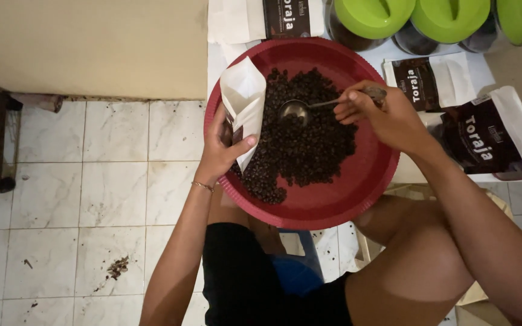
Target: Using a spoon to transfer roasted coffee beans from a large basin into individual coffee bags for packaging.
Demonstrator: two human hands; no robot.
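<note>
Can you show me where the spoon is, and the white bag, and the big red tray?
spoon [294, 110], head view, on its round metal bowl among the dark beans.
white bag [244, 96], head view, on the bag's open upper part.
red tray [357, 193], head view, on a bare part of the tray's floor.

Green-lidded jars [448, 21] cut off at top

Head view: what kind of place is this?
Likely a home floor used for hand-packing coffee: white tiled floor, a red tray of dark beans, and filled pouches beside green-lidded jars.
</note>
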